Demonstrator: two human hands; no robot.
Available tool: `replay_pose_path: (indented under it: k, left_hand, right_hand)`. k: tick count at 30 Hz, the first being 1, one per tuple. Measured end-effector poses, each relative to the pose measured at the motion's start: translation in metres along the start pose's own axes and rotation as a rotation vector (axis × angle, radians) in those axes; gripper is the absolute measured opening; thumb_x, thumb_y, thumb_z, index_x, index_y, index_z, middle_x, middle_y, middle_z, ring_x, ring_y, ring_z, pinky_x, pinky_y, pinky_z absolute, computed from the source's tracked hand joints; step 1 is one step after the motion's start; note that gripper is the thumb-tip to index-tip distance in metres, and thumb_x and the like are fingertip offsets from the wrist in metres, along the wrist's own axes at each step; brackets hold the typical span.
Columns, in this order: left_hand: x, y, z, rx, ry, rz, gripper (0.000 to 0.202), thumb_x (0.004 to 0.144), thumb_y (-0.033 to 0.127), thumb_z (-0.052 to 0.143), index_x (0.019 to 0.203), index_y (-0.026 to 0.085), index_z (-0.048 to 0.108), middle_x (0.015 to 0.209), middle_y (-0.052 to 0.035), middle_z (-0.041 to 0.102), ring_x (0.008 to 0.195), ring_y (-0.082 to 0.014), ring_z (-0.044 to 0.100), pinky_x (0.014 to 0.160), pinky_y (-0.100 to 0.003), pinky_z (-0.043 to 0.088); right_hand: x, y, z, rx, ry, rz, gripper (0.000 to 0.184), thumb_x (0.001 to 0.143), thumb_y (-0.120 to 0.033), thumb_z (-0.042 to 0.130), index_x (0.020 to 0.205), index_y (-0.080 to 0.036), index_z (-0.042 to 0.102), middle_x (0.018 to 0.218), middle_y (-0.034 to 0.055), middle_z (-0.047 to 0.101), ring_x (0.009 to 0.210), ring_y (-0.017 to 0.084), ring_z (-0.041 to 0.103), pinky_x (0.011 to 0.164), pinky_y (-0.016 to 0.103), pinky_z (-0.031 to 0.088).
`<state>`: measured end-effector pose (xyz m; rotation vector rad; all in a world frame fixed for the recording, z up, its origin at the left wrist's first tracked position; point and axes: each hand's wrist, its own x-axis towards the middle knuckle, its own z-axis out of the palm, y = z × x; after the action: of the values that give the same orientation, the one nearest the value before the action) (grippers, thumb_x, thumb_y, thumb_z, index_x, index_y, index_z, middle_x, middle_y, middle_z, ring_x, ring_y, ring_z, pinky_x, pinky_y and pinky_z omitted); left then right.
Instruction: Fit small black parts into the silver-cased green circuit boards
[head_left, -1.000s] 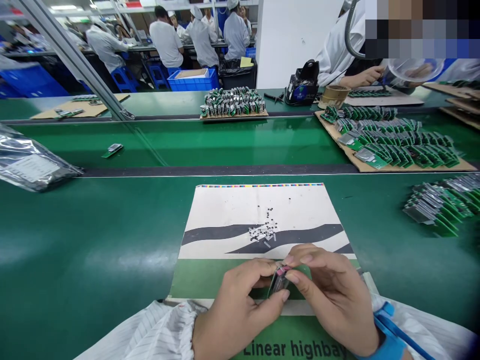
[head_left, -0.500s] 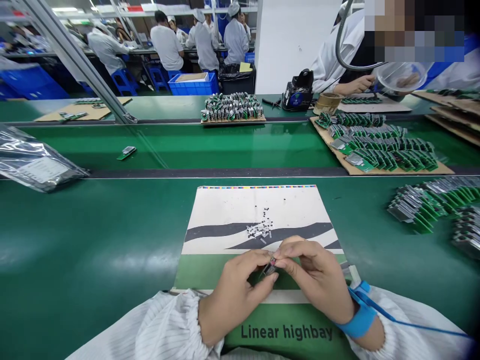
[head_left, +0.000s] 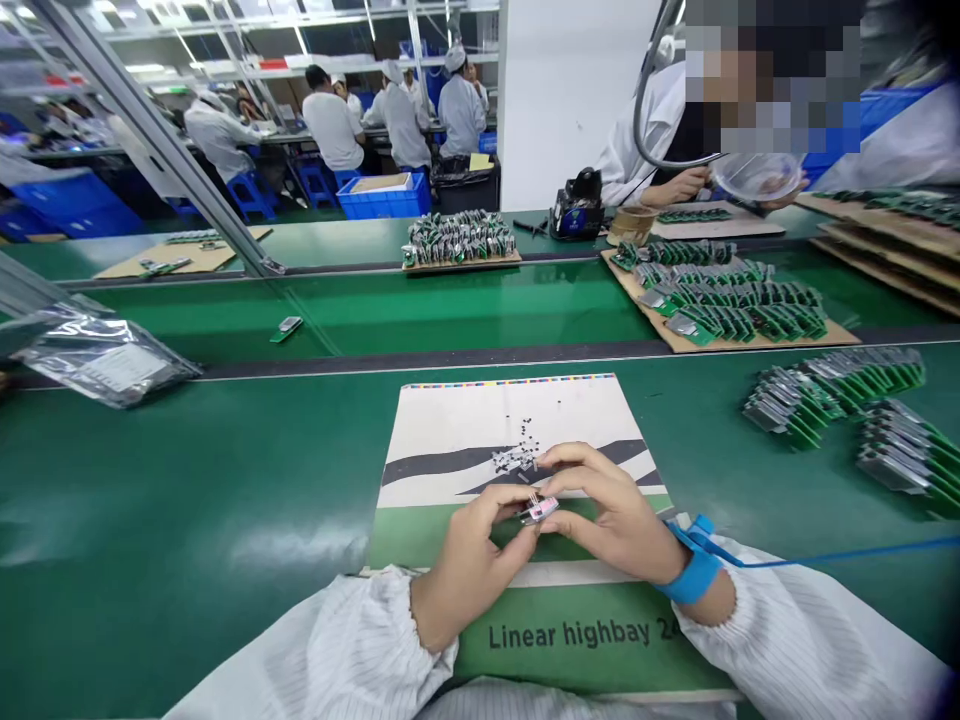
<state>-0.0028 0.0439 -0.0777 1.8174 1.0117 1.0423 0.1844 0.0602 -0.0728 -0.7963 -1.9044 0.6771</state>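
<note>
Both my hands meet over a printed cardboard sheet point(head_left: 450, 420) on the green bench. My left hand point(head_left: 469, 565) and my right hand point(head_left: 611, 515) pinch one small circuit board point(head_left: 540, 509) between fingertips; it lies nearly flat, its pinkish face up. A blue wrist strap point(head_left: 694, 572) with a cord circles my right wrist. Just beyond my fingers, a small heap of tiny dark parts point(head_left: 517, 455) lies on the sheet.
Rows of green boards point(head_left: 832, 390) lie at my right, more on a cardboard tray point(head_left: 720, 300) across the belt. A silver bag point(head_left: 105, 360) lies at left. A lone board point(head_left: 286, 327) rides the belt. A co-worker's hand point(head_left: 686, 185) works opposite.
The small board has turned from standing on edge to lying nearly flat between my fingers. My hands sit higher and farther out in view as the camera tilted up. The lone board moved right along the belt.
</note>
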Motion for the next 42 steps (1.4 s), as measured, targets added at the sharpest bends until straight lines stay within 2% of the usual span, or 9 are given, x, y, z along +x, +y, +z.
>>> replay_pose_path:
  k: [6, 10, 14, 20, 26, 30, 33, 38, 42]
  left_hand:
    - [0.003, -0.015, -0.007, -0.068, 0.037, -0.146, 0.047, 0.088, 0.027, 0.057, 0.133, 0.028, 0.041, 0.135, -0.0102, 0.055, 0.123, -0.0249, 0.056, 0.102, -0.04, 0.05]
    - [0.011, -0.023, -0.015, -0.029, 0.056, -0.195, 0.036, 0.089, 0.037, 0.055, 0.124, 0.029, 0.048, 0.135, -0.011, 0.053, 0.119, -0.0279, 0.058, 0.096, -0.041, 0.054]
    - [0.025, -0.033, -0.033, 0.067, 0.15, -0.117, 0.029, 0.086, 0.041, 0.056, 0.112, 0.026, 0.055, 0.124, -0.0101, 0.057, 0.108, -0.0257, 0.064, 0.092, -0.04, 0.056]
    - [0.074, -0.054, -0.096, 0.499, 0.571, 0.003, 0.026, 0.077, 0.041, 0.056, 0.092, 0.021, 0.063, 0.098, -0.0069, 0.065, 0.096, -0.0266, 0.064, 0.086, -0.042, 0.056]
    - [0.111, -0.084, -0.17, 0.692, 0.826, -0.069, 0.016, 0.07, 0.021, 0.052, 0.083, 0.018, 0.062, 0.088, -0.0076, 0.062, 0.106, -0.0305, 0.057, 0.093, -0.046, 0.049]
    - [0.12, -0.101, -0.203, 0.802, 0.897, -0.128, 0.01, 0.078, 0.013, 0.056, 0.085, 0.014, 0.063, 0.096, -0.0077, 0.063, 0.111, -0.027, 0.054, 0.098, -0.045, 0.044]
    - [0.127, -0.108, -0.216, 0.875, 0.887, -0.167, 0.011, 0.087, 0.022, 0.06, 0.092, 0.013, 0.063, 0.105, -0.0072, 0.063, 0.114, -0.0251, 0.053, 0.101, -0.049, 0.039]
    - [0.148, -0.111, -0.216, 0.956, 0.763, -0.218, 0.021, 0.089, 0.028, 0.061, 0.104, 0.013, 0.062, 0.12, -0.0089, 0.06, 0.119, -0.0267, 0.051, 0.101, -0.051, 0.041]
    - [0.169, -0.112, -0.202, 0.98, 0.699, -0.259, 0.026, 0.088, 0.027, 0.062, 0.111, 0.014, 0.061, 0.13, -0.0103, 0.053, 0.126, -0.0291, 0.045, 0.102, -0.052, 0.04]
  right_hand:
    - [0.016, 0.004, -0.013, -0.151, 0.108, 0.007, 0.013, 0.095, -0.033, 0.05, 0.097, -0.022, 0.056, 0.094, 0.0067, 0.066, 0.091, 0.018, 0.063, 0.079, 0.031, 0.055]
    - [0.009, 0.011, -0.061, -0.45, 0.366, 0.11, 0.017, 0.096, -0.031, 0.044, 0.103, -0.023, 0.057, 0.1, 0.0079, 0.063, 0.097, 0.02, 0.06, 0.086, 0.034, 0.05]
    - [-0.038, 0.028, -0.122, -0.779, 0.689, 0.352, 0.026, 0.093, -0.032, 0.042, 0.107, -0.02, 0.06, 0.105, 0.0124, 0.062, 0.102, 0.026, 0.055, 0.092, 0.043, 0.043]
    - [-0.119, 0.061, -0.169, -1.099, 0.8, 0.834, 0.015, 0.078, -0.027, 0.054, 0.08, -0.017, 0.065, 0.079, 0.0129, 0.065, 0.084, 0.031, 0.055, 0.076, 0.046, 0.04]
    - [-0.132, 0.07, -0.185, -1.22, 0.773, 1.019, 0.023, 0.078, -0.029, 0.055, 0.088, -0.015, 0.07, 0.097, 0.0203, 0.061, 0.097, 0.041, 0.05, 0.074, 0.052, 0.037]
    - [-0.123, 0.064, -0.179, -1.241, 0.811, 1.03, 0.038, 0.077, -0.033, 0.056, 0.106, -0.01, 0.067, 0.111, 0.0278, 0.053, 0.106, 0.051, 0.042, 0.074, 0.062, 0.034]
    - [-0.102, 0.054, -0.157, -1.207, 0.723, 0.915, 0.038, 0.081, -0.032, 0.053, 0.108, -0.009, 0.064, 0.112, 0.0268, 0.052, 0.11, 0.049, 0.041, 0.08, 0.061, 0.034]
    - [-0.032, 0.041, -0.088, -0.878, 0.144, 0.566, 0.009, 0.083, -0.025, 0.059, 0.087, -0.022, 0.067, 0.098, 0.007, 0.065, 0.098, 0.025, 0.054, 0.084, 0.039, 0.039]
    - [0.023, 0.043, -0.032, -0.653, -0.154, 0.425, 0.008, 0.079, -0.019, 0.069, 0.085, -0.024, 0.068, 0.092, 0.0016, 0.066, 0.095, 0.019, 0.056, 0.088, 0.033, 0.039]
